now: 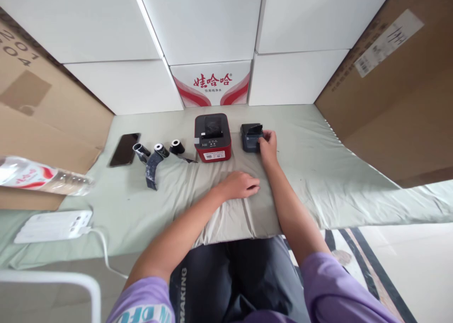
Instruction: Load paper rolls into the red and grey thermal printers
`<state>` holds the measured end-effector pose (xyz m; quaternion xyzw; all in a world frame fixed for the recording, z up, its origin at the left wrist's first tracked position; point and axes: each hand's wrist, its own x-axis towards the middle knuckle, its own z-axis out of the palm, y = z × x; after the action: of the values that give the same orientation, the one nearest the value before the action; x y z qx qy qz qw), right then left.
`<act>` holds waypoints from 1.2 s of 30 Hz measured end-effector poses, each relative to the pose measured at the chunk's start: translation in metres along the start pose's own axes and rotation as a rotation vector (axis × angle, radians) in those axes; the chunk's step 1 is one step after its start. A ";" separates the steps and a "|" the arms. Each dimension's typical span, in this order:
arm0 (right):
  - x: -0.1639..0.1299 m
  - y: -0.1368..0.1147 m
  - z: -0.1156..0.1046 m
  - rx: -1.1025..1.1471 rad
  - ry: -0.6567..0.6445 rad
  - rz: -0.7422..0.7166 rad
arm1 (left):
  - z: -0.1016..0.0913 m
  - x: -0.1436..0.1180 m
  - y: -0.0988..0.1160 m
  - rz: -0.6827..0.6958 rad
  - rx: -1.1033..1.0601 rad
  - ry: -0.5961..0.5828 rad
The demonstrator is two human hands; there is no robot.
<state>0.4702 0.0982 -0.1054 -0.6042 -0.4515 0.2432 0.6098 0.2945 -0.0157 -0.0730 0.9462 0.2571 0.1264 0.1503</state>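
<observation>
My right hand [268,143] reaches forward and grips the right side of a small dark printer [250,137] whose lid stands open. My left hand [240,185] lies palm down on the pale green cloth [318,172], fingers loosely curled, holding nothing. A red and black label printer [212,138] stands just left of the small one. Left of that lie three small paper rolls [160,151], one with a dark strip trailing toward me.
A black phone [124,149] lies at the far left of the row. A water bottle [42,177] lies on its side at the left, with a white power strip [53,225] and its cable nearer me. White boxes [212,30] and cardboard [396,87] wall in the surface.
</observation>
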 end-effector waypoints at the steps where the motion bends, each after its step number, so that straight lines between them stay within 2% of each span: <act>1: 0.000 0.001 0.001 0.003 -0.006 0.001 | 0.000 0.000 0.000 -0.002 0.004 0.000; 8: -0.001 -0.002 0.003 -0.006 -0.062 -0.011 | 0.001 -0.001 0.000 -0.003 0.022 0.008; 15: -0.022 -0.019 0.004 -0.376 -0.071 -0.180 | 0.000 0.000 -0.001 0.016 0.024 -0.002; 18: -0.031 -0.026 0.007 -0.491 -0.088 -0.177 | 0.001 0.000 -0.001 0.034 0.029 0.004; 21: -0.035 -0.029 0.009 -0.512 -0.097 -0.158 | 0.001 -0.001 -0.001 0.038 0.058 0.035; 24: -0.038 -0.035 0.004 -0.506 -0.081 -0.153 | -0.002 -0.003 -0.002 -0.074 0.101 0.120; 28: -0.058 -0.048 -0.017 -0.497 -0.088 -0.176 | -0.009 -0.006 -0.003 -0.426 0.054 0.278; 30: -0.075 -0.054 -0.032 -0.492 -0.110 -0.200 | -0.012 -0.005 -0.003 -0.575 0.001 0.318; 33: -0.101 -0.055 -0.049 -0.488 -0.124 -0.205 | -0.014 -0.003 -0.003 -0.672 -0.012 0.269; 36: -0.118 -0.049 -0.054 -0.469 -0.103 -0.185 | -0.015 -0.001 -0.002 -0.680 0.037 0.168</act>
<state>0.4470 -0.0368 -0.0813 -0.6720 -0.5795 0.1055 0.4489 0.2878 -0.0107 -0.0597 0.7954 0.5711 0.1418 0.1450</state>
